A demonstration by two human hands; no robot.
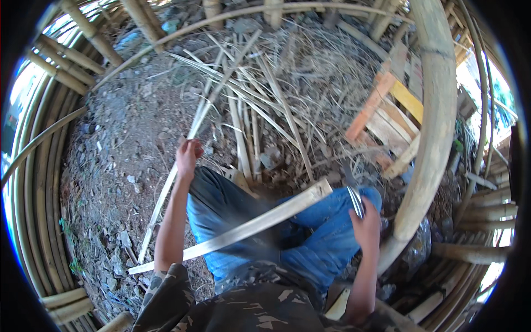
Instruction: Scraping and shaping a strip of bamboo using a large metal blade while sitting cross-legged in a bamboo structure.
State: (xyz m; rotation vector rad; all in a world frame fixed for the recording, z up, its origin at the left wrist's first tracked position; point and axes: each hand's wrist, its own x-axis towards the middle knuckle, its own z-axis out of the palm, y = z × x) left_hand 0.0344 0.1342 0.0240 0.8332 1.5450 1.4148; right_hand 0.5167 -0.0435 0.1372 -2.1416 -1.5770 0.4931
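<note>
My left hand (187, 155) is closed around a long thin bamboo strip (193, 130) that runs from the ground by my left side up toward the far middle. My right hand (366, 224) grips a knife (354, 193) with its metal blade pointing up, above my right knee. A wider pale bamboo slat (260, 224) lies across my lap, over my blue jeans (310, 232), with its squared end near the knife blade.
Several split bamboo strips (249, 105) and dry shavings litter the stony dirt ahead. A thick bamboo pole (434, 122) curves down on the right beside a small wooden bench (387, 116). Stacked bamboo poles (41, 182) ring the left side.
</note>
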